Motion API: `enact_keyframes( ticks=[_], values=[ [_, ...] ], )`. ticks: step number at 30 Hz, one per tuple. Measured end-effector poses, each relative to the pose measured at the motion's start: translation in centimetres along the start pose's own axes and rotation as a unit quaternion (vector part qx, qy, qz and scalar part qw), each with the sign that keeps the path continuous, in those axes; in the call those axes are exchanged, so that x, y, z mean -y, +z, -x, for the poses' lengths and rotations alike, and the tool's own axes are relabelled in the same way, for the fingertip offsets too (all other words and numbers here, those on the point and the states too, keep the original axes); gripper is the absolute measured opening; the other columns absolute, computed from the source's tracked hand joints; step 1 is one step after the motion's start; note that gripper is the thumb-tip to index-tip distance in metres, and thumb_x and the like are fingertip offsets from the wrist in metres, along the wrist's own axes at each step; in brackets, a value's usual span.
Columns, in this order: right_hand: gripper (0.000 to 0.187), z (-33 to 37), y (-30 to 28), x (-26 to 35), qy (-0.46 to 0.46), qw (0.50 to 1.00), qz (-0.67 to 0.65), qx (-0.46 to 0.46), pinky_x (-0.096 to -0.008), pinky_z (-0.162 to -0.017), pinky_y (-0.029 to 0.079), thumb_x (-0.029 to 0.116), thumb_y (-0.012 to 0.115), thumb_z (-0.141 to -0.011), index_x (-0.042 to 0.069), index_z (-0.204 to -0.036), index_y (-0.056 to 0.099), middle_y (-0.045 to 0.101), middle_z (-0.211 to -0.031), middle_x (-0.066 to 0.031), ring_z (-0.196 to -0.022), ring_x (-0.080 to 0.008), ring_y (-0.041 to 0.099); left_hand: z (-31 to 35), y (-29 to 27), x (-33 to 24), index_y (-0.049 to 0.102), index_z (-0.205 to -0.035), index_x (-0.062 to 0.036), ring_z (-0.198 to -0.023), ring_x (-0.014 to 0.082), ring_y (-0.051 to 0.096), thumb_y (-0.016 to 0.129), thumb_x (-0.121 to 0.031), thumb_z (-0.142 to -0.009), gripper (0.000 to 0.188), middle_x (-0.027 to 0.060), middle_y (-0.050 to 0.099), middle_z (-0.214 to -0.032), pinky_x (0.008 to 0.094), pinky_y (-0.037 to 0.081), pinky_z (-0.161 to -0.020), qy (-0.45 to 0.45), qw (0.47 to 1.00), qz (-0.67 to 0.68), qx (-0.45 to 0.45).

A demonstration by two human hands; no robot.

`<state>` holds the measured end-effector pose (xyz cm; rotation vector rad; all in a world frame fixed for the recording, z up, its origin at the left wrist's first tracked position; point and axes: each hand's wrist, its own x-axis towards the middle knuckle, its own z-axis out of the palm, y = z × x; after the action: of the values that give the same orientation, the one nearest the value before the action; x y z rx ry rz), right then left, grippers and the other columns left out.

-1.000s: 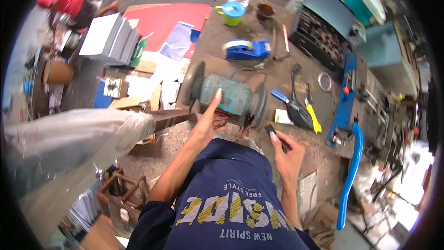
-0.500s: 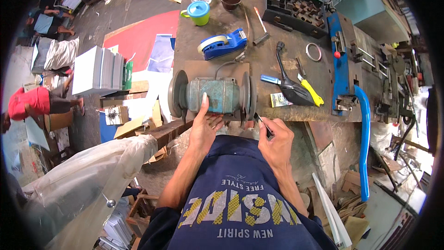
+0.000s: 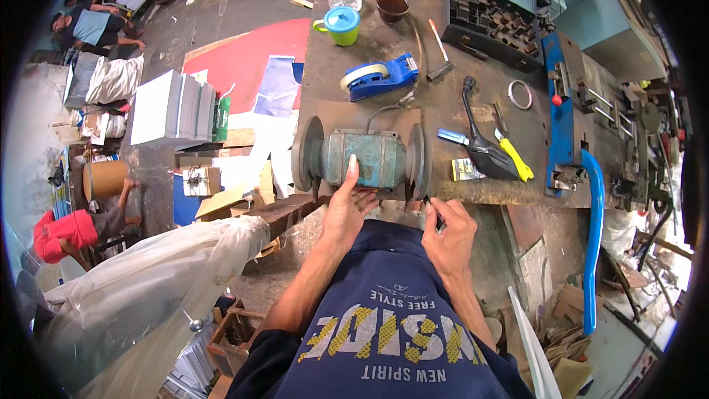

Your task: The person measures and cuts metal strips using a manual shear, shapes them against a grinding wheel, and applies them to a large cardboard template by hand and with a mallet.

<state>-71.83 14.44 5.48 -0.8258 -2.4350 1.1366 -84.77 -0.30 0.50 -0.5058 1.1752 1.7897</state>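
Note:
A green bench grinder [image 3: 365, 159] stands at the near edge of the workbench [image 3: 384, 43], one round wheel at each end. My left hand [image 3: 346, 210] is open against its front, thumb stretched up on the housing and fingers spread below. My right hand [image 3: 450, 233] is closed, pinching a small dark strip [image 3: 441, 222] just below the near rim of the right wheel [image 3: 419, 161]. The fingers cover most of the strip, so its kind is unclear, and I cannot tell whether it touches the wheel.
A blue tape dispenser [image 3: 380, 79], green cup [image 3: 342, 27], hammer [image 3: 440, 52], black mirror-like part [image 3: 487, 157] and yellow-handled tool [image 3: 515, 159] lie on the bench. A metal case [image 3: 491, 22] is beyond. On the right is a blue-handled machine [image 3: 591, 244]. People sit at far left.
The whole view has shifted, so the bench appears farther right and lower. The strip in my right hand shows less between the fingers. My left hand keeps its place on the grinder.

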Motion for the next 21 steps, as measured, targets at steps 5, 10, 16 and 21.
enact_keyframes(
  ticks=[5, 10, 16, 21],
  values=[
    [0.015, 0.7, -0.7, -1.5, -0.018, 0.999, 0.005, 0.039, -0.0392, -0.069, 0.048, -0.002, 0.065, -0.083, -0.006, -0.097, 0.069, 0.061, -0.080, -0.0184, -0.075, -0.0331, 0.060, 0.1, 0.6, -0.2, 0.027, -0.148, 0.0087, -0.134, 0.0360, 0.038, 0.066, -0.073, -0.081, 0.112, 0.0258, 0.037, -0.143, 0.0477, 0.031, -0.113, -0.012, 0.999, -0.030, -0.007],
    [0.023, 1.4, -4.1, -1.8, 0.162, 0.974, -0.128, 0.091, -0.0311, -0.069, 0.047, 0.004, 0.069, -0.088, -0.005, -0.109, 0.070, 0.066, -0.084, -0.0116, -0.076, -0.0169, 0.060, 0.7, 1.3, -0.6, 0.039, -0.141, 0.0102, -0.128, 0.0347, 0.044, 0.059, -0.077, -0.082, 0.107, 0.0245, 0.047, -0.136, 0.0462, 0.029, -0.114, -0.004, 0.999, -0.044, -0.013],
    [0.027, 1.1, -5.4, -2.9, 0.247, 0.881, -0.378, 0.138, -0.0259, -0.073, 0.046, 0.009, 0.070, -0.092, 0.000, -0.117, 0.071, 0.065, -0.082, -0.0012, -0.080, -0.0070, 0.055, 0.3, 1.1, -0.1, 0.028, -0.142, 0.0175, -0.135, 0.0399, 0.037, 0.059, -0.075, -0.085, 0.113, 0.0328, 0.037, -0.143, 0.0474, 0.027, -0.117, 0.004, 0.999, -0.048, -0.022],
    [0.021, 1.1, -4.4, -5.3, 0.074, 0.970, -0.219, 0.069, -0.0284, -0.073, 0.047, 0.008, 0.073, -0.089, -0.002, -0.107, 0.074, 0.068, -0.082, -0.0077, -0.076, -0.0150, 0.059, 0.5, 1.3, -0.3, 0.024, -0.142, 0.0194, -0.137, 0.0403, 0.037, 0.059, -0.074, -0.085, 0.115, 0.0336, 0.034, -0.145, 0.0467, 0.027, -0.117, 0.001, 0.999, -0.052, -0.017]
  ],
)
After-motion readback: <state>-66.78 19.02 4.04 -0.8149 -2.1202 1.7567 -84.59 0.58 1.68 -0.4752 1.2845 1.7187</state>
